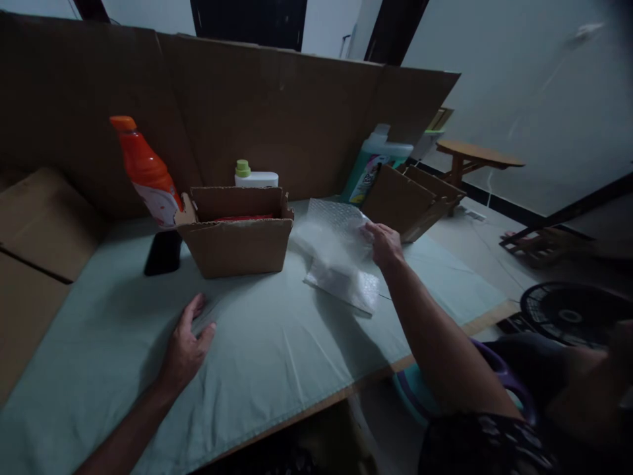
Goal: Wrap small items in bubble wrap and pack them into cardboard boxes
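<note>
While the bubble wrap (339,254) is pinched by the right hand (384,243), the left hand (188,343) lying flat and open, the cardboard box (237,237) could be nudged if dragged.

The cloth (277,356) lies bare between the left hand (185,346) and the right hand (383,244), open to the near edge; behind the left hand an open box (237,241) blocks the way back, with a dark phone (163,252) and orange bottle (146,171) at its left; bubble wrap (339,254) fills the gap to a second box (408,198); a cardboard wall (277,112) closes the rear.
</note>
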The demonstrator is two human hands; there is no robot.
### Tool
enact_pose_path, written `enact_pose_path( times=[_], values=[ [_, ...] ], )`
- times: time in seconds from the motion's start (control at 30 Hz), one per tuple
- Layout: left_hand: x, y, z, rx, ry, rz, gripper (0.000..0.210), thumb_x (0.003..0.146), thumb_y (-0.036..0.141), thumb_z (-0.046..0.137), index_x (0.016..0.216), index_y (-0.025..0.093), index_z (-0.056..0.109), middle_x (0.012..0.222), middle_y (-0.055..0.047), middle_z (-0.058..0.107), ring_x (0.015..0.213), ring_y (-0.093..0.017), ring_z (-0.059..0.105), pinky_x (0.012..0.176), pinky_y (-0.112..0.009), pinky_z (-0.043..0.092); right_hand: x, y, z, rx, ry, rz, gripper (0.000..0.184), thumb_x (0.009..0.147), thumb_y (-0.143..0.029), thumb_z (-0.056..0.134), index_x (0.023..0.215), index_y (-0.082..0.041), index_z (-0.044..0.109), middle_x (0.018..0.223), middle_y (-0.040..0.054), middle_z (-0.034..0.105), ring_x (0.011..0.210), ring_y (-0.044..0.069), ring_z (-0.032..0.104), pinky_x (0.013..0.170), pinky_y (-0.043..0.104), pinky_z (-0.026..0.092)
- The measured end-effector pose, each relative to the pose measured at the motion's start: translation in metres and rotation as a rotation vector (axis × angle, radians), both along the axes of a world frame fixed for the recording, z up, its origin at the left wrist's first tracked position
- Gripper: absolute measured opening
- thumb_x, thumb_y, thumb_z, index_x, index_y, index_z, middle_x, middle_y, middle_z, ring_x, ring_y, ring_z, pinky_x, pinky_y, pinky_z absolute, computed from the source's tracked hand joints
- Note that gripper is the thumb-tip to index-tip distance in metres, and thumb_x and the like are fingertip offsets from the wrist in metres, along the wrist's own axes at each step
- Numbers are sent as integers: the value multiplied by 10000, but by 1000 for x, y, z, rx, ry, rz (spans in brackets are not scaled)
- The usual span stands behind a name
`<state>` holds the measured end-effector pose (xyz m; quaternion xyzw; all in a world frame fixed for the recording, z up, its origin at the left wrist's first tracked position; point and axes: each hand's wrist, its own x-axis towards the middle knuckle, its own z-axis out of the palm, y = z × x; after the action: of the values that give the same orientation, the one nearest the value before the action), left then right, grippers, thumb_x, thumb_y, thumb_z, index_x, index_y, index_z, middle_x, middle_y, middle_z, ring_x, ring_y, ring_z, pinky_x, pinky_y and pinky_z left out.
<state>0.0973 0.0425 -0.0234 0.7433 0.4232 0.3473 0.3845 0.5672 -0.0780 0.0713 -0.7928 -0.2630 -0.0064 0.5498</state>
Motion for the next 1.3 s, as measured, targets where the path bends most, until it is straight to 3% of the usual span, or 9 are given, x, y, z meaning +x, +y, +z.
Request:
enact_pose_path(
  times=[0.17, 0.37, 0.5, 0.67, 0.87, 1.0, 1.13, 1.2, 1.3],
  values=[
    [1, -2, 4, -16, 37, 2, 634, 839, 421, 578, 1409, 163, 477, 1385, -175, 590, 1276, -342, 566, 1123, -572, 410, 10, 31, -9, -50, -117, -32, 474, 873, -565, 469, 879, -144, 687, 788, 64, 671, 738, 193, 611, 674, 303, 487],
    [1, -4, 7, -27, 57, 6, 627, 837, 438, 571, 1397, 167, 488, 1381, -169, 598, 1265, -339, 576, 1109, -559, 429, -5, 41, -22, -295, -193, 188, 469, 808, -517, 673, 1154, -203, 714, 1245, 114, 699, 1167, 306, 608, 1037, 465, 430],
    [2, -4, 9, -42, 54, -1, 632, 840, 438, 561, 1395, 144, 486, 1381, -179, 600, 1262, -332, 579, 1107, -554, 434, -15, 4, -16, -416, -223, 244, 530, 885, -548, 569, 1272, -198, 659, 1379, 139, 623, 1257, 334, 566, 1067, 524, 417],
    [3, -5, 11, -30, 46, 0, 626, 832, 423, 559, 1385, 136, 492, 1375, -181, 601, 1259, -325, 584, 1102, -538, 446, -36, -69, -7, -568, -203, 390, 471, 816, -549, 639, 1125, -207, 740, 1149, 130, 740, 1013, 320, 693, 870, 451, 556],
    [2, -3, 11, -10, 61, -7, 670, 840, 434, 544, 1404, 81, 469, 1369, -214, 594, 1248, -348, 586, 1097, -561, 448, -60, -107, -28, -713, -375, 429, 443, 712, -441, 764, 1100, -229, 754, 1276, 140, 686, 1083, 336, 681, 922, 453, 552],
    [1, -9, 13, 131, 77, -16, 620, 868, 399, 523, 1395, 74, 481, 1348, -221, 593, 1235, -349, 593, 1074, -560, 471, -67, -105, -42, -658, -382, 344, 260, 775, -293, 655, 971, -164, 767, 1197, 179, 716, 1061, 344, 695, 947, 479, 538],
    [2, -31, 26, 338, 73, -165, 456, 895, 306, 518, 1328, 167, 556, 1397, -155, 562, 1296, -294, 558, 1115, -481, 454, -83, -110, -30, -574, -347, 359, 290, 869, -275, 532, 1028, -179, 754, 1072, 117, 769, 876, 252, 732, 831, 379, 576],
    [7, -42, 37, 316, 73, -263, 435, 885, 293, 547, 1309, 200, 570, 1445, -133, 528, 1322, -283, 537, 1128, -465, 438, -95, -115, -15, -491, -283, 449, 293, 902, -341, 543, 1053, -204, 753, 1079, 81, 774, 886, 235, 725, 812, 351, 571],
    [20, -51, 53, 88, 45, -345, 553, 849, 376, 610, 1363, 191, 520, 1490, -160, 479, 1359, -319, 490, 1129, -510, 408, -114, -114, 7, -268, -23, 644, 324, 871, -454, 655, 1051, -209, 767, 1091, 75, 771, 962, 254, 710, 824, 350, 560]
  ],
)
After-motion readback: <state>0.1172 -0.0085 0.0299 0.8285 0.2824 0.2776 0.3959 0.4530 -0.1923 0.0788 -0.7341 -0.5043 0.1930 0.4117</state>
